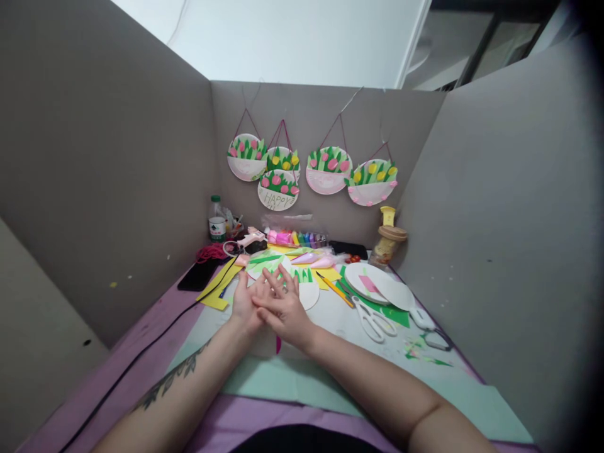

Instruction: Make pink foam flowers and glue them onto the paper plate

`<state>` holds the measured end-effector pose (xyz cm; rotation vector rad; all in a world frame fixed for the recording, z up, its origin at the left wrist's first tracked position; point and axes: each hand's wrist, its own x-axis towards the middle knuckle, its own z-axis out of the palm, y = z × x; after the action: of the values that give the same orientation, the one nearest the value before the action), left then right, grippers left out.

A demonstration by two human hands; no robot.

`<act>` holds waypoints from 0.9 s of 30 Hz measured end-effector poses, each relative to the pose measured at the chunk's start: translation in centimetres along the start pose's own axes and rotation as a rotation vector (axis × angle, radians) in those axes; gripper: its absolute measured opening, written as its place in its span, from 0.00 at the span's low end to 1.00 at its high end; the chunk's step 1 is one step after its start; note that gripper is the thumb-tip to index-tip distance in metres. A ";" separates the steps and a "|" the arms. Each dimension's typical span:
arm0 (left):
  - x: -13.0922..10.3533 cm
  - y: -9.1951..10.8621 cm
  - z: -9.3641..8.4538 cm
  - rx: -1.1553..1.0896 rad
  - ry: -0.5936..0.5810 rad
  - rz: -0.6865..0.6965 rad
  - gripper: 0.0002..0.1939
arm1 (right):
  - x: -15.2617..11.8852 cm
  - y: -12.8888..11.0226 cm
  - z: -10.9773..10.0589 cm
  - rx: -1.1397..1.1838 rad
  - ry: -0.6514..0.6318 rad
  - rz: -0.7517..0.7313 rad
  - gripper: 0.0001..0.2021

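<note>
My left hand (248, 303) is palm up over the middle of the table, with its fingers spread. My right hand (286, 308) lies across it, the two touching, its fingers apart and a ring on one of them. Neither hand holds anything that shows. Just beyond them are a white paper plate piece with green paper leaves (309, 294) and a round light green piece (264, 263), both partly covered by my fingers. A magenta sliver (278, 345) shows below my hands.
White-handled scissors (375, 322), a yellow pencil (340, 294) and white plates (365, 281) lie right. A black phone (198, 275), a cable and a bottle (216, 220) stand or lie left. Decorated plates (329, 170) hang on the back panel.
</note>
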<state>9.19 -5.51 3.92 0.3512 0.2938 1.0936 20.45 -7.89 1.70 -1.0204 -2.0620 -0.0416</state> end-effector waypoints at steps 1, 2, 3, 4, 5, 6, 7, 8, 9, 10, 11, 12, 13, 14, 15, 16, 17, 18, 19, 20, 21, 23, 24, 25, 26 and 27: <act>0.0 0.0 -0.1 -0.005 -0.010 -0.007 0.42 | -0.1 0.0 0.1 -0.060 -0.006 -0.042 0.13; 0.0 0.1 -0.2 -0.006 -0.007 -0.019 0.42 | -0.2 0.2 0.1 -0.120 -0.003 -0.074 0.15; 0.1 0.3 -0.3 -0.004 0.005 -0.025 0.42 | -0.3 0.3 0.0 -0.172 0.006 -0.097 0.16; 0.1 0.4 -0.3 -0.003 0.022 -0.018 0.42 | -0.3 0.5 0.0 -0.211 0.018 -0.119 0.16; 0.2 0.6 -0.4 -0.001 0.042 -0.001 0.42 | -0.3 0.7 -0.1 -0.236 0.024 -0.145 0.15; 0.3 0.8 -0.4 0.002 0.058 0.015 0.42 | -0.4 0.8 -0.1 -0.247 0.023 -0.175 0.15; 0.3 0.9 -0.5 0.006 0.069 0.030 0.42 | -0.4 0.8 -0.2 -0.249 0.016 -0.201 0.15; 0.4 0.9 -0.5 0.012 0.071 0.033 0.42 | -0.3 0.8 -0.2 -0.246 0.008 -0.219 0.16; 0.4 0.9 -0.4 0.021 0.068 0.026 0.42 | -0.3 0.8 -0.1 -0.243 0.001 -0.221 0.16; 0.4 0.8 -0.4 0.034 0.067 0.009 0.42 | -0.2 0.8 -0.1 -0.244 0.000 -0.208 0.17; 0.3 0.8 -0.3 0.051 0.068 -0.008 0.42 | -0.2 0.8 -0.1 -0.251 0.005 -0.183 0.17; 0.3 0.8 -0.3 0.069 0.074 -0.019 0.41 | -0.1 0.8 -0.2 -0.262 0.014 -0.164 0.17; 0.2 0.8 -0.2 0.084 0.082 -0.024 0.41 | -0.1 0.8 -0.2 -0.274 0.021 -0.163 0.16; 0.2 0.8 -0.2 0.092 0.095 -0.021 0.41 | -0.2 0.9 -0.2 -0.281 0.022 -0.184 0.15; 0.1 0.8 -0.2 0.093 0.107 -0.012 0.41 | -0.2 0.9 -0.2 -0.282 0.017 -0.216 0.14; 0.1 0.8 -0.2 0.091 0.117 -0.001 0.40 | -0.3 0.9 -0.2 -0.276 0.008 -0.249 0.14; 0.1 0.8 -0.2 0.089 0.124 0.006 0.39 | -0.3 0.9 -0.1 -0.267 -0.004 -0.270 0.15; 0.2 0.7 -0.2 0.091 0.130 0.007 0.39 | -0.3 1.0 -0.1 -0.259 -0.011 -0.272 0.15; 0.2 0.7 -0.3 0.096 0.134 0.002 0.38 | -0.3 1.0 0.0 -0.255 -0.010 -0.257 0.16; 0.2 0.7 -0.3 0.100 0.133 -0.003 0.38 | -0.3 1.0 0.0 -0.255 0.002 -0.235 0.17; 0.3 0.7 -0.3 0.101 0.127 -0.010 0.38 | -0.3 1.0 0.0 -0.258 0.016 -0.221 0.17; 0.3 0.7 -0.3 0.088 0.126 0.002 0.40 | -0.3 1.1 0.1 -0.257 0.035 -0.239 0.16; 0.3 0.7 -0.3 0.078 0.131 0.012 0.41 | -0.4 1.2 0.1 -0.251 0.031 -0.261 0.16; 0.2 0.7 -0.3 0.066 0.138 0.021 0.41 | -0.4 1.2 0.1 -0.243 0.019 -0.282 0.15; 0.2 0.6 -0.3 0.057 0.144 0.027 0.40 | -0.4 1.2 0.2 -0.236 0.006 -0.290 0.16; 0.2 0.6 -0.2 0.051 0.143 0.026 0.40 | -0.4 1.2 0.2 -0.229 0.000 -0.284 0.16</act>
<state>8.71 -5.02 3.93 0.3233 0.4463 1.1402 21.25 -7.24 0.95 -0.8519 -2.2240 -0.4320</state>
